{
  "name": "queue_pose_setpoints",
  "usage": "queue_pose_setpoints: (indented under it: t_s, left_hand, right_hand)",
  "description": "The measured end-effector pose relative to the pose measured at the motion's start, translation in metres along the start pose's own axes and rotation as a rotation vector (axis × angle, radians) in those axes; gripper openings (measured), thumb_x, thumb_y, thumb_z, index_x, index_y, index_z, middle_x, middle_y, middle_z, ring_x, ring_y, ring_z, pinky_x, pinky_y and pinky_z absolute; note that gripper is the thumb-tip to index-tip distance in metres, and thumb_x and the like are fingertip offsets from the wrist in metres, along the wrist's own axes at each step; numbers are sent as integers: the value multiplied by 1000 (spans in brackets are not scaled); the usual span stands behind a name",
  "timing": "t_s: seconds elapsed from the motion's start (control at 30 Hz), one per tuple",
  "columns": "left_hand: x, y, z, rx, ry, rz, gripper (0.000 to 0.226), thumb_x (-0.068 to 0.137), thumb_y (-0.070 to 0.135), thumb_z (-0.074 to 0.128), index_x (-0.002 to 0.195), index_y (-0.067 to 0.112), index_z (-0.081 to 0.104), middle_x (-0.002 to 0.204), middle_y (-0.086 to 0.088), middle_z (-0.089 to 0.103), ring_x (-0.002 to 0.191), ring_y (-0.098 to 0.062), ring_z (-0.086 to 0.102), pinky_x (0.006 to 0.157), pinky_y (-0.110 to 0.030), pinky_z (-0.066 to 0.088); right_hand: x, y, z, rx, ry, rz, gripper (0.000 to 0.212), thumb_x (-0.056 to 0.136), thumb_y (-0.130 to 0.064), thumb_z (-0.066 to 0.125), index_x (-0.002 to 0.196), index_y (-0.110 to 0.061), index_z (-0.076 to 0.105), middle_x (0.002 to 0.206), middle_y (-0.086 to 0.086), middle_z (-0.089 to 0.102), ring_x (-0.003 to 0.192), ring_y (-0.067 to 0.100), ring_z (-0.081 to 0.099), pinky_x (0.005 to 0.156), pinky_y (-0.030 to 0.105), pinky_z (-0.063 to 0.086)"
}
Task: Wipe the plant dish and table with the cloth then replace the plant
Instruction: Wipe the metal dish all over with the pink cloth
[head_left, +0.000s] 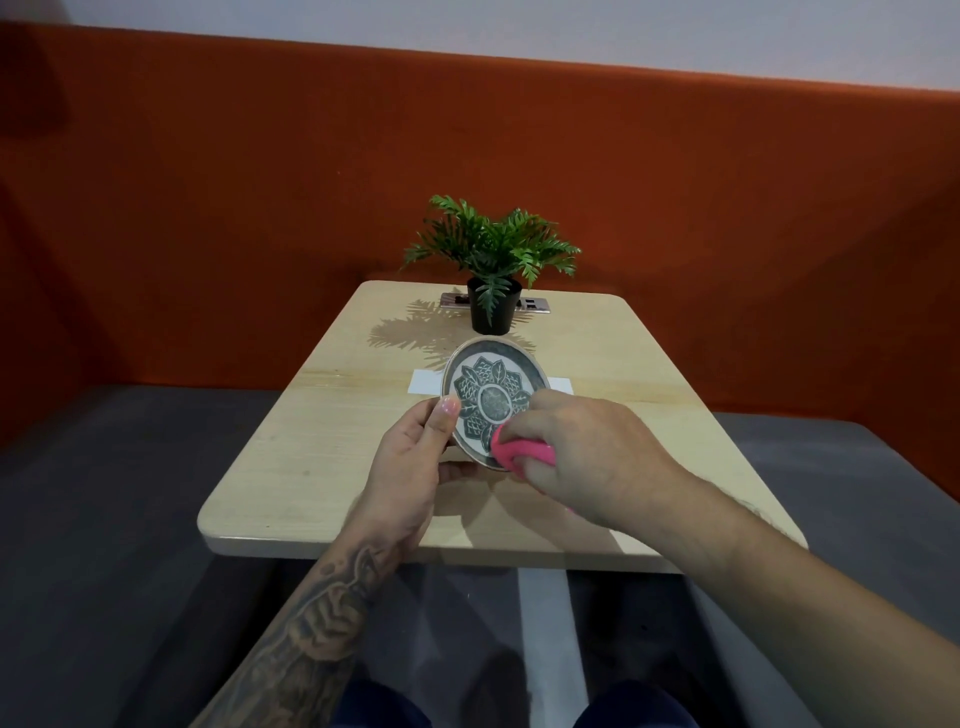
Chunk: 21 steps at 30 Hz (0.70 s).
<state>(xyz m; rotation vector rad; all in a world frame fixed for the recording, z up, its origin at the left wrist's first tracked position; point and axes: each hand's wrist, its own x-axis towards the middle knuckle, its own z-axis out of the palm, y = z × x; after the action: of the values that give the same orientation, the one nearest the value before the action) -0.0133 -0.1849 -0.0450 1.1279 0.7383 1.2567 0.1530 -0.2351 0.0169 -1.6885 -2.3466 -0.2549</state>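
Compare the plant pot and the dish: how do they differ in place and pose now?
The plant pot stands upright on the table; the dish is lifted and tilted toward the camera.
Nobody touches the pot; the left hand holds the dish while the right hand presses a pink cloth on it.

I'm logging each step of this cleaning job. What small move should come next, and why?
Probably sweep the pink cloth up across the dish. The right hand presses it only at the lower edge, while the left hand holds the dish tilted off the table.
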Motion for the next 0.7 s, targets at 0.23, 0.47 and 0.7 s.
queue_pose_setpoints:
  t_s: [0.23, 0.47, 0.7]
  left_hand:
    - [-1, -1, 2, 31, 14, 6, 28, 94, 36, 53, 98, 13, 69, 90, -9, 78, 78, -23, 73, 63, -38, 60]
    - [0, -2, 3, 44, 22, 2, 29, 101, 29, 48, 102, 7, 68, 93, -14, 77, 80, -26, 73, 63, -39, 61]
    - [-1, 1, 2, 37, 2, 10, 35, 89, 41, 53, 100, 11, 68, 91, -11, 78, 78, -25, 73, 71, -46, 62]
  right_hand:
    - [4, 13, 4, -61, 32, 60, 20, 95, -44, 55, 109, -39, 70, 102, -11, 60, 93, 15, 63, 64, 32, 49]
    - [5, 18, 3, -93, 62, 88, 19, 97, -44, 53, 106, -41, 69, 97, -10, 60, 89, 15, 64, 57, 29, 39]
    - [2, 11, 3, 44, -48, 26, 25, 90, -42, 58, 112, -42, 70, 106, -13, 65, 99, 13, 61, 74, 32, 49]
